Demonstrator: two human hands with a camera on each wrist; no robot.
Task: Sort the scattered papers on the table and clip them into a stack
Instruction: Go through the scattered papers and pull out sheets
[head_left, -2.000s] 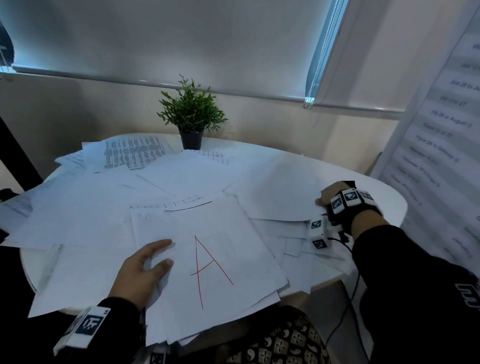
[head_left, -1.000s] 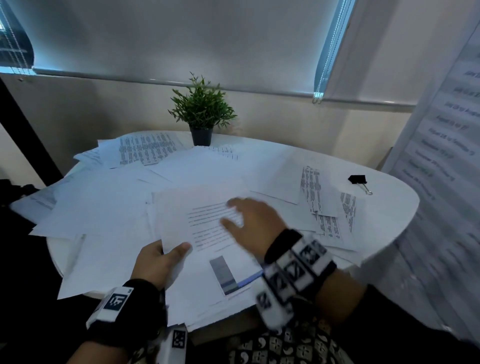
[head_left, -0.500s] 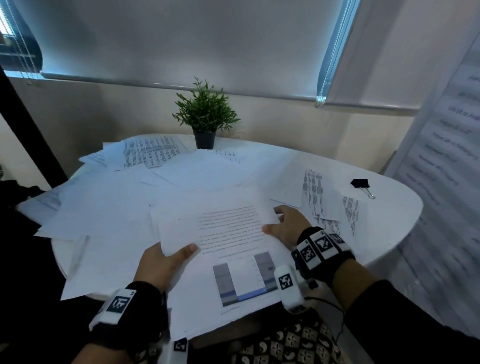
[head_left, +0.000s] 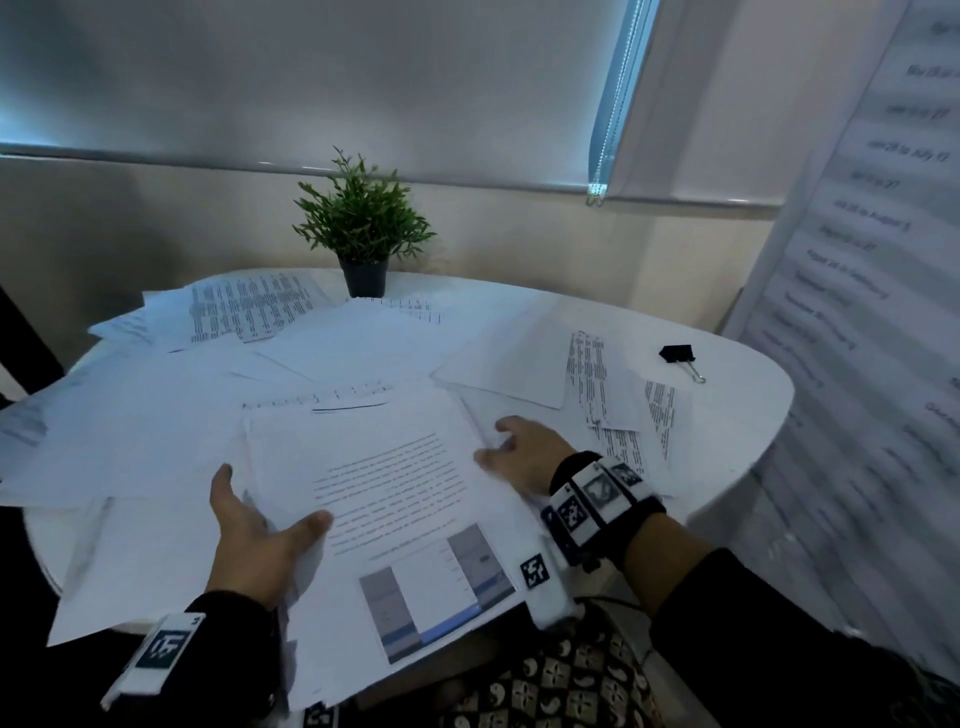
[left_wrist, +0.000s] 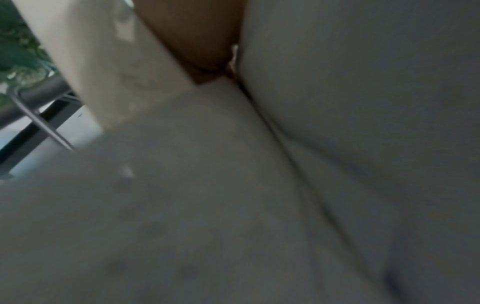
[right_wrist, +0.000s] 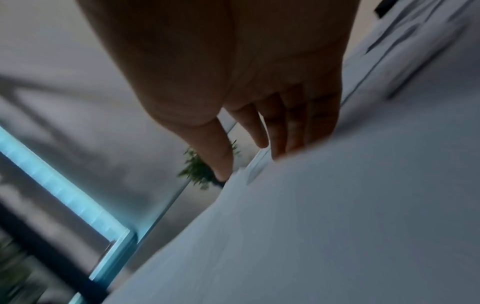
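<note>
A stack of papers (head_left: 395, 499) lies at the table's near edge, topped by a printed sheet with text and a blue-grey chart. My left hand (head_left: 260, 535) holds the stack's left edge, its thumb (head_left: 311, 519) on the top sheet and other fingers hidden under the paper. My right hand (head_left: 519, 457) is at the stack's right edge with its fingers (right_wrist: 293, 133) straight and spread, tips against the paper (right_wrist: 337, 205). Loose sheets (head_left: 249, 312) cover most of the table. A black binder clip (head_left: 678, 354) lies alone at the far right. The left wrist view is blurred paper (left_wrist: 259, 205).
A small potted plant (head_left: 363, 234) stands at the back of the round white table (head_left: 753, 415). Printed sheets (head_left: 597, 384) lie between my right hand and the clip. A white banner (head_left: 857, 312) stands to the right; a blind-covered window is behind.
My right hand brought a printed sheet from the right and laid it over the sheet marked with a red A. It now touches the stack's right edge; my left hand still holds the left edge.
</note>
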